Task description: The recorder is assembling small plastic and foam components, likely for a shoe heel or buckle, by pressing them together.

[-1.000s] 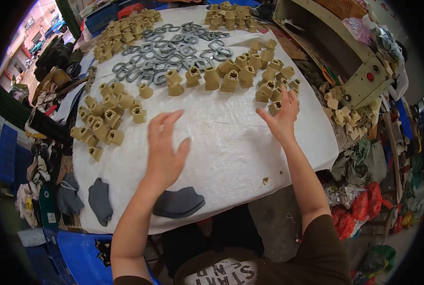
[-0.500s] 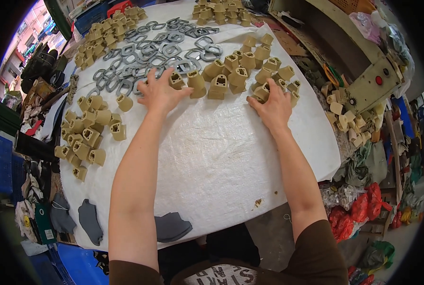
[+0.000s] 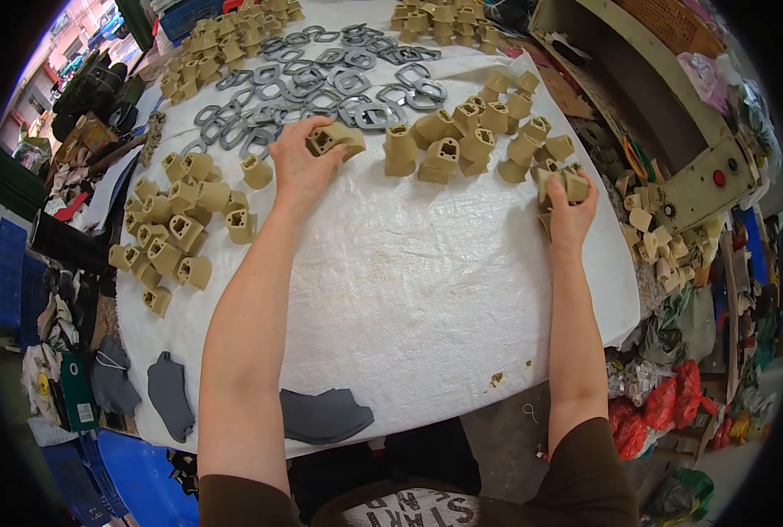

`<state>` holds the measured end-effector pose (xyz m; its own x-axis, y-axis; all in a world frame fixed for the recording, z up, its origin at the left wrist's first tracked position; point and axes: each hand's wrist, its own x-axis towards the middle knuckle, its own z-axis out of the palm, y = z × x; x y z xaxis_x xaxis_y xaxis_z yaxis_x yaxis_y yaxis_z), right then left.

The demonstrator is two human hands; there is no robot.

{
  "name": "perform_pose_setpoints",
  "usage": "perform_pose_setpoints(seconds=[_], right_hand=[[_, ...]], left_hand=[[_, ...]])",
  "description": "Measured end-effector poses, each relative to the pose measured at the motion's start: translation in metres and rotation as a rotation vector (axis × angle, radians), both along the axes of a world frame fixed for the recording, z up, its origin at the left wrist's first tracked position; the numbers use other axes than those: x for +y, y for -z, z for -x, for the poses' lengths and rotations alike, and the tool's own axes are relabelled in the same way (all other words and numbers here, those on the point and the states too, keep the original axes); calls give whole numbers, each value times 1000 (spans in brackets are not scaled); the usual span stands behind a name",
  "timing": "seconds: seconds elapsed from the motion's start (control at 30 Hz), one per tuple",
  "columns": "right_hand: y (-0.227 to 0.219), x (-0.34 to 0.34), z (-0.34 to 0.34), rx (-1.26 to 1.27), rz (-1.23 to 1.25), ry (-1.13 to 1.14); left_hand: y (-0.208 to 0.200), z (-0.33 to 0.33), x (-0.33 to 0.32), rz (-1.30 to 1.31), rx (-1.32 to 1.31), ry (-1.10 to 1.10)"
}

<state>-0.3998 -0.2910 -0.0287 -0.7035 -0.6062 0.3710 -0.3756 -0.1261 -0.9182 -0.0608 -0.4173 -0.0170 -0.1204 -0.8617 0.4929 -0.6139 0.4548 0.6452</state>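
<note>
Toward the far middle of the white sheet, my left hand is closed round a tan, tapered hollow plastic piece, its open end showing. At the right side of the table my right hand grips another tan hollow piece between thumb and fingers; whether it holds more than one I cannot tell. Between the hands stands a cluster of the same tan pieces. Several more tan pieces are grouped left of my left forearm. Grey oval rings lie spread beyond my left hand.
Further tan pieces stand in heaps at the far left and far right. Dark grey flat cutouts lie by the near edge. A metal machine box with a red button borders the right side, with red bags below it.
My left hand has closed on a tan piece, where its fingers were spread before. My right hand has shifted right and gripped a tan piece. The whole view has moved slightly.
</note>
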Motion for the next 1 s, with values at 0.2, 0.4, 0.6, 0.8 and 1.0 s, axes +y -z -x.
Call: perform_pose_setpoints(seconds=[0.2, 0.4, 0.6, 0.8, 1.0], right_hand=[[-4, 18, 24, -358, 220, -59], [-40, 52, -109, -30, -29, -665], [-17, 76, -217, 600, 26, -981], [-34, 107, -229, 1007, -164, -1050], [-49, 107, -218, 960, -441, -1255]], left_hand=[[-45, -33, 55, -298, 512, 127], [-65, -92, 168, -172, -234, 314], [-57, -102, 218, -294, -361, 285], [-44, -105, 242, -340, -387, 271], [-51, -102, 246, -447, -320, 262]])
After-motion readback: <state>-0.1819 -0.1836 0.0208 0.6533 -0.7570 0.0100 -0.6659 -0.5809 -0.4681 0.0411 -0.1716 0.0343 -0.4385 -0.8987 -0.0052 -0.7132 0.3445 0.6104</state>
